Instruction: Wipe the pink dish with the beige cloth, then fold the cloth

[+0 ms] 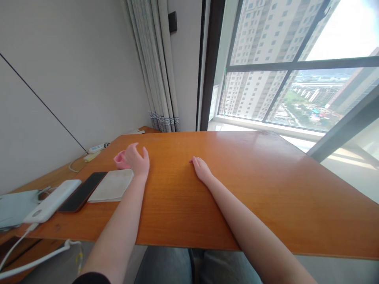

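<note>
My left hand (137,158) is raised over the left part of the wooden table, its fingers apart and bent. Just beside and behind it is a pink rounded object (120,161), partly covered by the hand, so I cannot tell its kind or whether they touch. Under my left wrist's outer side lies a folded white cloth or paper (111,186). My right hand (201,169) rests on the bare wood near the middle, back upward, fingers fairly straight with nothing visible in them.
The orange-brown table (254,189) stretches before me. At its left lie a black phone (83,192), a white power bank (52,200) with a cable, and a pale blue stack (18,207). A power strip (97,148) sits by the wall. Windows are at right.
</note>
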Available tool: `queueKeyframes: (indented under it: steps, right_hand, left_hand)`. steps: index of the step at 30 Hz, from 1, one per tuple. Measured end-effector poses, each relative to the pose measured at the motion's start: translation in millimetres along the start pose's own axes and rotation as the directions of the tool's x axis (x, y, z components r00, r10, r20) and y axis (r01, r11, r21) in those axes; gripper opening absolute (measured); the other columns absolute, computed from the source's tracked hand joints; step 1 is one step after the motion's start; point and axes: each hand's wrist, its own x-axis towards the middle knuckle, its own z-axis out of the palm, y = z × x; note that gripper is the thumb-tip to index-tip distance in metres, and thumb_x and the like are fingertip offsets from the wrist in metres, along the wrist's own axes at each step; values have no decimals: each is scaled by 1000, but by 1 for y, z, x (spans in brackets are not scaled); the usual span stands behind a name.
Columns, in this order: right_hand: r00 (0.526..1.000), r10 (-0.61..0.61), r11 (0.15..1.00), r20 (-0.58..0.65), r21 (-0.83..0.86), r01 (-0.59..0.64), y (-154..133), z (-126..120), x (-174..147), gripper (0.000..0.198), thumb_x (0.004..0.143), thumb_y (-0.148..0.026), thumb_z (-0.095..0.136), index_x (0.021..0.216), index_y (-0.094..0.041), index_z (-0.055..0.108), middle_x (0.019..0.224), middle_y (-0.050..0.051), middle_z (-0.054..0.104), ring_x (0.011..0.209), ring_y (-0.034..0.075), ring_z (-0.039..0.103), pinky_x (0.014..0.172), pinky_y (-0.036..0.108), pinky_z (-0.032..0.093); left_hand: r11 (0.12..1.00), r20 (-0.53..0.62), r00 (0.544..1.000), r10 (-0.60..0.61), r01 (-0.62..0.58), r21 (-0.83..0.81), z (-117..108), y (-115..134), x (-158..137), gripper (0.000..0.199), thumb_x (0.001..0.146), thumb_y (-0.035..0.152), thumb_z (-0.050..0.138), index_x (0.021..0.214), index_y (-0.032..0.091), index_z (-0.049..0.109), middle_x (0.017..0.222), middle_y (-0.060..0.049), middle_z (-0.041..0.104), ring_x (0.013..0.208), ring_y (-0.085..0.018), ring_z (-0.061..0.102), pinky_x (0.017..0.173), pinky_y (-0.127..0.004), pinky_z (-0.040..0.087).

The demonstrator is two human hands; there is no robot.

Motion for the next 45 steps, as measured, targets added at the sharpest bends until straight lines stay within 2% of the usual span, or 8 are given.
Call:
queueKeyframes:
  steps: [2, 6, 12, 19, 25, 29, 33, 45]
  right_hand:
    - [999, -28, 998, 26, -51, 29, -1, 0, 0, 48, 95, -44, 24, 74, -23, 62, 83, 6, 63, 90, 20, 57, 91, 34, 40]
    - [997, -61, 988, 49, -137, 68, -4, -1, 0, 46, 95, -42, 28, 69, -22, 60, 80, 7, 61, 87, 20, 55, 89, 34, 39]
    - [996, -56, 987, 64, -147, 65, -4, -3, 0, 45, 96, -40, 31, 67, -21, 60, 79, 7, 60, 85, 20, 55, 85, 33, 40]
    - [1000, -28, 998, -4, -52, 27, 0, -2, 1, 42, 94, -39, 31, 72, -22, 61, 84, 6, 63, 91, 20, 56, 89, 34, 39]
    - [983, 105, 994, -153, 52, -98, 4, -2, 4, 36, 92, -43, 31, 95, -20, 60, 99, 10, 63, 101, 22, 55, 92, 36, 40]
    - [968, 142, 981, -205, 158, -111, 4, -1, 4, 42, 92, -45, 30, 118, -19, 51, 121, 11, 57, 117, 21, 49, 102, 36, 35]
    - [969, 150, 968, -195, 227, -104, 2, -1, 5, 45, 93, -46, 27, 119, -19, 52, 124, 11, 56, 119, 20, 48, 104, 36, 33]
    - [956, 181, 959, -231, 256, -120, 5, 6, 5, 38, 90, -42, 34, 113, -22, 56, 117, 8, 58, 112, 21, 51, 101, 38, 36]
  left_hand:
    - [989, -79, 988, -134, 139, 59, -6, -23, 7, 43, 90, 40, 41, 124, 13, 41, 143, -18, 33, 135, -29, 25, 109, -52, 12]
    - [926, -13, 928, -372, 372, 63, 0, -50, 8, 44, 90, 44, 39, 116, 8, 46, 146, -22, 19, 137, -33, 17, 107, -52, 17]
    - [930, 137, 920, -368, 359, 84, 9, -64, 2, 37, 79, 42, 56, 97, 10, 59, 139, -22, 27, 128, -44, 22, 99, -61, 23]
    - [987, 148, 977, -153, 143, 76, 6, -55, 9, 19, 82, 30, 53, 84, 11, 58, 128, -18, 40, 127, -36, 25, 106, -57, 16]
    - [948, 221, 942, 253, -196, -251, 23, 9, -14, 17, 82, 29, 56, 72, 19, 47, 122, -12, 47, 130, -27, 32, 110, -46, 26]
    - [842, 329, 881, 339, -129, -524, 33, 58, -52, 19, 83, 31, 56, 71, 20, 46, 120, -10, 50, 125, -23, 42, 107, -41, 33]
    - [800, 400, 823, 403, -104, -591, 36, 86, -76, 20, 82, 29, 57, 69, 19, 46, 124, -11, 50, 128, -23, 40, 109, -42, 31]
    - [744, 402, 764, 505, -149, -651, 45, 88, -85, 22, 78, 29, 63, 65, 18, 48, 121, -11, 53, 129, -26, 38, 112, -48, 27]
